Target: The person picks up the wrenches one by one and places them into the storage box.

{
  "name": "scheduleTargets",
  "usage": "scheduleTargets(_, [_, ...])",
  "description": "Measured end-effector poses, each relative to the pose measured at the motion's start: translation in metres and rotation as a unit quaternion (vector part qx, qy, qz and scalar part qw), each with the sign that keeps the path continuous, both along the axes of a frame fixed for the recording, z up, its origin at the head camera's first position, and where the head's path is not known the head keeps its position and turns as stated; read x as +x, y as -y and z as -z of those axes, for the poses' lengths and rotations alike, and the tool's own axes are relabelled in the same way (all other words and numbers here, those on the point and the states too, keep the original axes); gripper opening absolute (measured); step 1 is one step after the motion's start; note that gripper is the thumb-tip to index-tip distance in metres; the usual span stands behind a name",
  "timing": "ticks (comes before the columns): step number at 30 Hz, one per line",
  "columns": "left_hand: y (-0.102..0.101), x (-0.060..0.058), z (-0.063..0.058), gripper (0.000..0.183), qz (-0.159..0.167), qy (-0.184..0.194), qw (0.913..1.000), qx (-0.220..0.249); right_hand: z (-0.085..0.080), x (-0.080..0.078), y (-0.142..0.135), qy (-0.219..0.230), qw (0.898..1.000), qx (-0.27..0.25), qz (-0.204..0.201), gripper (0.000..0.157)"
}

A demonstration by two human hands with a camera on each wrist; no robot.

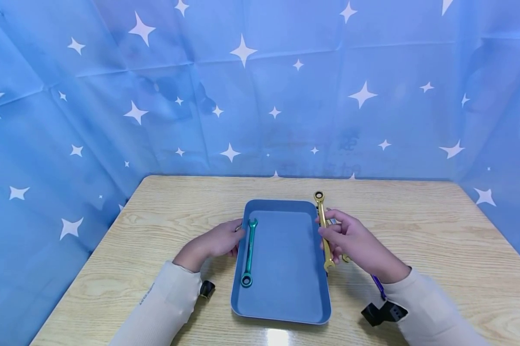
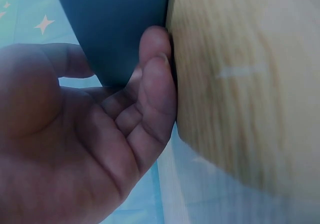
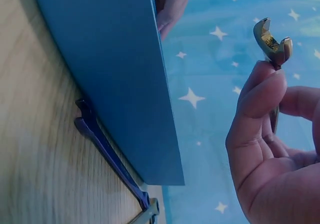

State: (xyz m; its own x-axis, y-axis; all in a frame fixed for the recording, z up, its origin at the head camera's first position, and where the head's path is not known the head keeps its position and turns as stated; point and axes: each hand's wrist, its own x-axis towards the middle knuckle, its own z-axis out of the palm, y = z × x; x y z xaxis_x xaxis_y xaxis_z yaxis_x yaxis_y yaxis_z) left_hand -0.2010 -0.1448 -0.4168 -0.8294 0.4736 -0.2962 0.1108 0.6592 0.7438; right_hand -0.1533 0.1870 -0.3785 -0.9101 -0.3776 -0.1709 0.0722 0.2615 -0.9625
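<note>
Starry blue cloth [image 1: 311, 105] behind wood-grain table [image 1: 437, 230]

In the head view your bench [image 1: 432, 221] is bright, with glare just off the tray's [image 1: 285, 274] near end and soft shadows beside your sleeves [image 1: 166, 305]. Your wrist views are dimmer and softer.

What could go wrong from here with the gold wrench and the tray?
The gold ratcheting wrench, pinched mid-shaft by the right hand, might swivel or catch the blue tray's right rim.
The purple wrench lies close along the tray's outer wall, so a shifted tray could push it.
The green ratcheting wrench lies loose inside; if the left hand tilts the tray, it may slide.
</note>
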Motion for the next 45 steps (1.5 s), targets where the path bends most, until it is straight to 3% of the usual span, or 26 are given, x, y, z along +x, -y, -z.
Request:
scheduleTargets(14, [0.000,0.000,0.001,0.028,0.003,-0.002,1.0000,-0.003,0.003,0.001,0.004,0.009,1.000,-0.009,-0.018,0.035])
scheduleTargets(33, [-0.001,0.000,0.001,0.028,0.002,-0.001,1.0000,0.000,0.006,0.007,0.013,0.004,0.999,-0.028,-0.034,0.042])
scheduleTargets(45, [-0.001,0.000,-0.001,0.029,-0.004,0.003,1.0000,0.000,0.008,0.009,0.018,-0.001,0.999,-0.013,-0.049,0.051])
